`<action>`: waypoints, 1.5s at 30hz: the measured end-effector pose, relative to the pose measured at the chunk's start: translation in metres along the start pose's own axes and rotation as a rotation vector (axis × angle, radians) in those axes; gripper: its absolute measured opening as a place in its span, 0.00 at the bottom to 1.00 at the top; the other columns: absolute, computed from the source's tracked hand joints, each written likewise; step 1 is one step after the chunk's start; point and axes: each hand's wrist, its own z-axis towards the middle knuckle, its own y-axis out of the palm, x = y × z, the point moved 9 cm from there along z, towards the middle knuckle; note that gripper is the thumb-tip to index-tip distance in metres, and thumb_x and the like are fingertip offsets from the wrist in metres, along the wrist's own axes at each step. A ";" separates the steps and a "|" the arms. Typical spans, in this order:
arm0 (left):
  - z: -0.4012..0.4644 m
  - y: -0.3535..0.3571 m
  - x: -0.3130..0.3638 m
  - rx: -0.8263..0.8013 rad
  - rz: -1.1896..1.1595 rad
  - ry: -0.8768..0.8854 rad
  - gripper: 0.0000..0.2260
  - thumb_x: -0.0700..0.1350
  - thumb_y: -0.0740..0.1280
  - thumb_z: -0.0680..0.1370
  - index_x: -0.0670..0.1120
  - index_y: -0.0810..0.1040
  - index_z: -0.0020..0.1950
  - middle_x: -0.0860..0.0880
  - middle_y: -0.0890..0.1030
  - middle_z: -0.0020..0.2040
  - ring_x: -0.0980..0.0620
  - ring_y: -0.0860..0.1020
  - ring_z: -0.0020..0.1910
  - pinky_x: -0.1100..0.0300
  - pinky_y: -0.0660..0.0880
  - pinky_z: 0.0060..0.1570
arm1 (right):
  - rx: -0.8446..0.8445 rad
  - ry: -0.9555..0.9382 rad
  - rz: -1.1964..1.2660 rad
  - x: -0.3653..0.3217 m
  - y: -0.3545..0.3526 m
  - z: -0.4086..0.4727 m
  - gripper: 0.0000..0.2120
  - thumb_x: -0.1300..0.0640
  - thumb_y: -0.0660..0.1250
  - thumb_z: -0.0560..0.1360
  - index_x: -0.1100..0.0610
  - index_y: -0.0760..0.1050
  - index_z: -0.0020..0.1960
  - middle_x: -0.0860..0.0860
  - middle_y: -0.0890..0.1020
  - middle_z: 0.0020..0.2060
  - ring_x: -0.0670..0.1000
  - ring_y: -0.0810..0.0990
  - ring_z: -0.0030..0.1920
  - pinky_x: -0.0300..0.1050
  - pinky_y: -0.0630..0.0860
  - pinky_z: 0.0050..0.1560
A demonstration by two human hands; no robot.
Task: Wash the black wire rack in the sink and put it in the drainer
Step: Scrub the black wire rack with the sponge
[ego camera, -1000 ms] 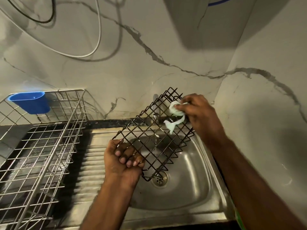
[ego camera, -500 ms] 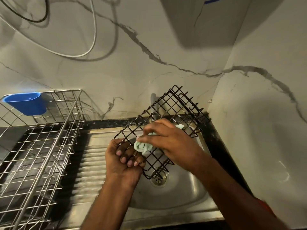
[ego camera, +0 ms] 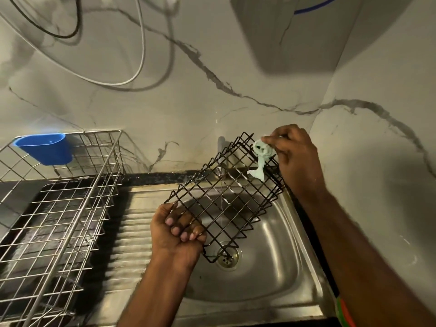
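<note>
The black wire rack hangs tilted over the steel sink, its far end higher than its near end. My left hand grips the rack's near left corner, fingers curled through the mesh. At the far upper end, my right hand pinches a pale green cloth against the wires. A thin stream of water falls from the tap through the rack. The wire drainer stands to the left of the sink.
A blue plastic cup hangs on the drainer's back rail. The ribbed draining board lies between drainer and basin. Marble walls close in behind and to the right. Cables hang on the wall above.
My right hand slid the cloth from the rack's near end, by my left hand, back up to its far end. The left hand kept its grip.
</note>
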 end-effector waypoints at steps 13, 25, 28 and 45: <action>0.000 0.003 0.012 0.005 -0.095 0.031 0.27 0.47 0.56 0.80 0.49 0.62 0.19 0.53 0.58 0.16 0.56 0.56 0.15 0.64 0.51 0.26 | -0.382 -0.475 0.044 -0.112 0.047 -0.078 0.18 0.63 0.64 0.75 0.54 0.80 0.63 0.51 0.79 0.57 0.51 0.74 0.56 0.39 0.74 0.47; 0.002 -0.006 0.013 0.005 -0.127 0.047 0.17 0.46 0.61 0.69 0.51 0.63 0.21 0.54 0.58 0.17 0.56 0.56 0.17 0.63 0.53 0.24 | -0.192 -0.014 0.033 0.016 0.028 -0.009 0.16 0.71 0.66 0.76 0.57 0.84 0.57 0.52 0.80 0.55 0.53 0.78 0.57 0.46 0.77 0.56; 0.002 -0.011 0.014 0.006 -0.119 0.051 0.18 0.46 0.61 0.70 0.50 0.63 0.20 0.54 0.58 0.17 0.56 0.56 0.16 0.63 0.52 0.26 | -0.153 0.198 0.128 0.034 0.031 -0.008 0.15 0.69 0.63 0.78 0.59 0.81 0.60 0.50 0.78 0.54 0.47 0.78 0.54 0.32 0.73 0.56; 0.011 0.002 0.018 -0.087 0.301 -0.018 0.21 0.54 0.54 0.85 0.40 0.79 0.54 0.40 0.85 0.47 0.49 0.85 0.40 0.59 0.82 0.37 | 0.083 1.127 0.975 0.093 0.058 -0.054 0.08 0.58 0.64 0.78 0.50 0.80 0.44 0.44 0.79 0.31 0.43 0.68 0.27 0.39 0.63 0.29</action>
